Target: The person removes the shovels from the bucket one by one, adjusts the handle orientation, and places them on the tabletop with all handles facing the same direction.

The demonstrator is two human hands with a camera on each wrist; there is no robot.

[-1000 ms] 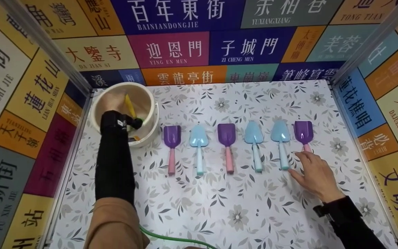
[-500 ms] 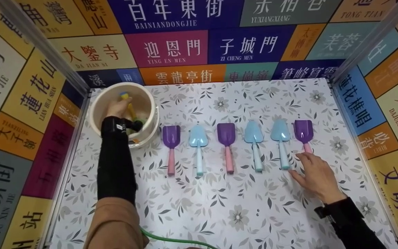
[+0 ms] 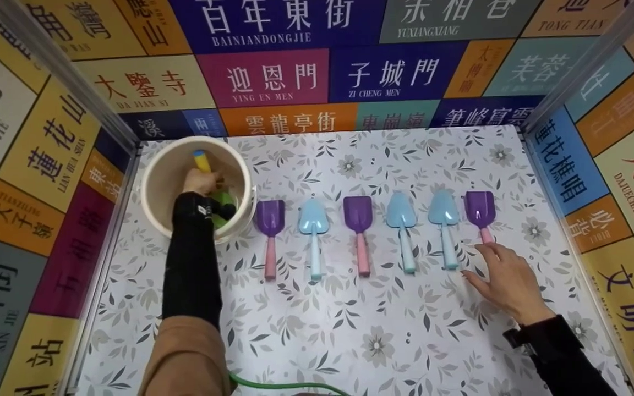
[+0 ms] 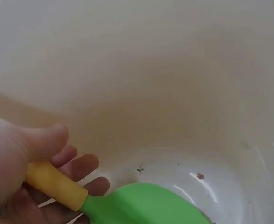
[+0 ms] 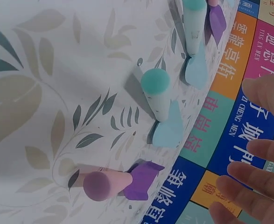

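Observation:
My left hand [image 3: 201, 182] is down inside a cream bucket [image 3: 158, 179]. It holds a toy shovel by its yellow handle [image 4: 57, 184], which has a blue end in the head view. The thumb lies over the handle and the fingers curl beneath it. The shovel's green blade [image 4: 141, 205] points toward the bucket's bottom. At the right, my right hand [image 3: 510, 283] hovers with fingers spread, its fingertips near the pink handle of a purple toy shovel [image 3: 480, 209]. Nothing is in that hand in the right wrist view [image 5: 258, 186].
Left of that purple shovel, a row of toy shovels lies on the floral sheet [image 3: 317, 330]: light blue [image 3: 443, 209], light blue [image 3: 401, 210], purple [image 3: 358, 214], light blue [image 3: 313, 217] and purple [image 3: 271, 217]. Printed walls enclose three sides. A green cord [image 3: 289, 385] runs along the front.
My left hand has moved down and right inside the bucket and now grips the yellow handle; the green blade shows. The bucket's tilt has shifted slightly. My right hand has stayed put.

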